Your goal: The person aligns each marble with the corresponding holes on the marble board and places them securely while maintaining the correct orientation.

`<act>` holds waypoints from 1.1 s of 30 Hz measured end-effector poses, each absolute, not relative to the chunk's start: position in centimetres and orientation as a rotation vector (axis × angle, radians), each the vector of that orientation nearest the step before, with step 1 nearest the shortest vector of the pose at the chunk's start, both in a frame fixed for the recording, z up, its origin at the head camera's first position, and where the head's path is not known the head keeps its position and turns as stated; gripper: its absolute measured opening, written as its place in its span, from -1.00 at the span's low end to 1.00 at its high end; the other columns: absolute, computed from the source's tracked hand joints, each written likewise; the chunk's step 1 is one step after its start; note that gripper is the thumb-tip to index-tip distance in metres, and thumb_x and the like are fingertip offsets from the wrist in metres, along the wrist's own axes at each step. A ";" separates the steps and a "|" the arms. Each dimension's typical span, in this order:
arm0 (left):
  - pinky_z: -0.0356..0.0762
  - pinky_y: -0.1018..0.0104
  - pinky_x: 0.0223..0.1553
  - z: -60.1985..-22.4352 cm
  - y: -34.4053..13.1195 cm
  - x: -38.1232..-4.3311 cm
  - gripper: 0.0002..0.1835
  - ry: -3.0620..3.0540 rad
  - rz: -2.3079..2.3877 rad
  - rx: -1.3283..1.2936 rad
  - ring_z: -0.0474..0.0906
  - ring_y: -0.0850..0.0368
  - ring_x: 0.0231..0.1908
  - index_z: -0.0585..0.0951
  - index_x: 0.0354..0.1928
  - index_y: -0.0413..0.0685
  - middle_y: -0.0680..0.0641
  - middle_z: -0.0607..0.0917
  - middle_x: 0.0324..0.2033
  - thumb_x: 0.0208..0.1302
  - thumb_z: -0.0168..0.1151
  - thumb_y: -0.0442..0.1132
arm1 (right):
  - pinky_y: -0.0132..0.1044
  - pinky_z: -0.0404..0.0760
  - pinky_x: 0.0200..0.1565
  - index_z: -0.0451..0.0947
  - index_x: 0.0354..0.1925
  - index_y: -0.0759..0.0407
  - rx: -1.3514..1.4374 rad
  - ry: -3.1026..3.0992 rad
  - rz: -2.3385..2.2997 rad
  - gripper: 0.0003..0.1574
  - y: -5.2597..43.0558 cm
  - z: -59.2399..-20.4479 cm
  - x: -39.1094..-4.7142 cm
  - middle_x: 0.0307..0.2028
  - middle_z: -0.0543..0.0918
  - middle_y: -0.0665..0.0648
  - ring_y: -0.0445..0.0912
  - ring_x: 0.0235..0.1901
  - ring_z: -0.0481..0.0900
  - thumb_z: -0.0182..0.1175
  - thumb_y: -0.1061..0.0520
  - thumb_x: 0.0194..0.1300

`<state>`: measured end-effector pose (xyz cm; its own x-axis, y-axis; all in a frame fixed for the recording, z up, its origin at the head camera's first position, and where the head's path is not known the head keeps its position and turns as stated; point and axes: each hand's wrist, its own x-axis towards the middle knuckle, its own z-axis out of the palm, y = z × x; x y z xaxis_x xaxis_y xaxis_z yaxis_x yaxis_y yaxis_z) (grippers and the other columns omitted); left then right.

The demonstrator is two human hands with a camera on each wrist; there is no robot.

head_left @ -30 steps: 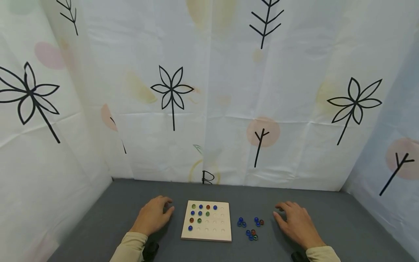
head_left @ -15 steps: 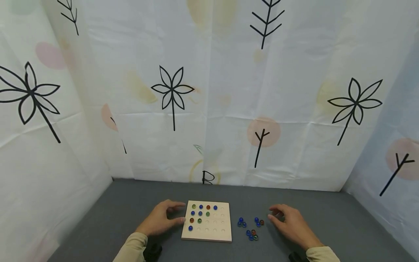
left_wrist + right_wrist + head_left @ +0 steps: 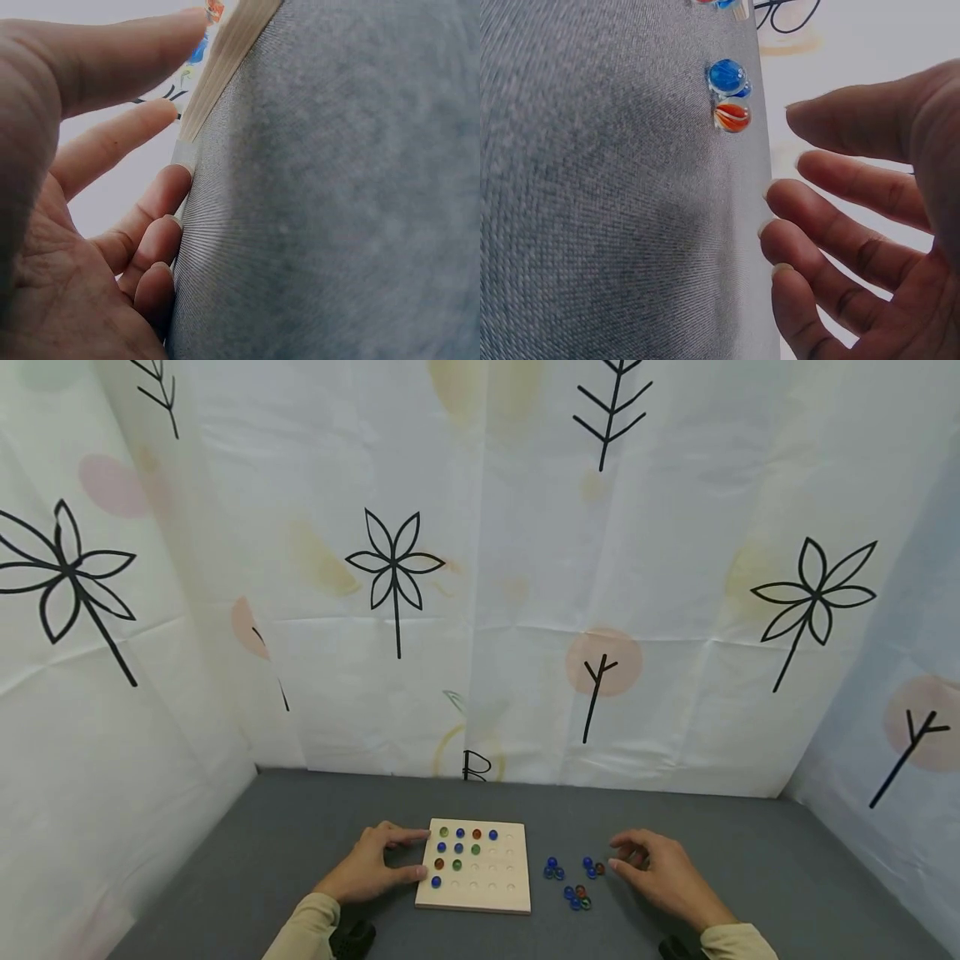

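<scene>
Wooden marble board [image 3: 472, 901] lies on the grey counter [image 3: 300, 810], left of 3 loose clusters of glass marbles [image 3: 588, 863]; 10 seated marbles [image 3: 459, 848] fill its far-left hollows. My left hand [image 3: 367, 864]: fingers spread wide at its left edge, contact likely. Right hand [image 3: 663, 870]: loosely bent, holding nothing, beside the clusters. I'd steady the board lightly, level, so marbles stay put.

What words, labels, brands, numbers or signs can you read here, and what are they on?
No word, brand or number can be read.
"R", roughly: a black mark low on the white curtain, by the back edge of the table; perhaps just part of a drawing.
Board and marbles: no lettering shows.
Dark wrist gear: too dark to tell.
</scene>
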<state>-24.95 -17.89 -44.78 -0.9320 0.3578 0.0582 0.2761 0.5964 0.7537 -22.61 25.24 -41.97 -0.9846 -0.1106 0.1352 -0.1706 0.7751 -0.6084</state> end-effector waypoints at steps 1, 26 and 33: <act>0.34 -0.32 0.09 -44.8 -17.9 -24.9 -0.40 2.718 1.257 0.547 0.37 -0.13 0.07 0.63 0.30 0.10 -0.07 0.51 -0.01 0.22 0.50 0.03 | -0.26 0.53 -0.34 0.71 -0.07 0.16 0.248 -2.879 1.003 -0.70 25.3 -42.0 -22.6 -0.30 0.63 -0.05 -0.18 -0.35 0.54 0.47 0.14 0.22; 0.29 -0.34 0.02 -44.9 -17.7 -25.0 -0.42 2.739 1.241 0.467 0.28 -0.06 0.03 0.66 0.27 0.16 -0.03 0.48 0.03 0.19 0.51 0.05 | -0.28 0.55 -0.45 0.74 -0.17 0.18 0.843 -2.891 1.363 -0.79 25.5 -42.1 -22.6 -0.37 0.67 -0.04 -0.23 -0.45 0.57 0.47 0.14 0.23; 0.30 -0.35 0.02 -44.7 -17.7 -24.7 -0.41 2.727 1.249 0.456 0.28 -0.07 0.04 0.65 0.28 0.14 -0.03 0.47 0.03 0.20 0.51 0.04 | -0.30 0.56 -0.45 0.75 -0.19 0.19 0.864 -2.893 1.448 -0.80 25.2 -42.1 -22.6 -0.38 0.69 -0.03 -0.21 -0.46 0.58 0.49 0.17 0.20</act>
<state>-24.74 -17.68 -44.73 -0.9492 0.3136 0.0265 0.2248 0.6169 0.7543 -22.56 25.23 -42.12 -0.8468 -0.5302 0.0430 -0.3521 0.4981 -0.7924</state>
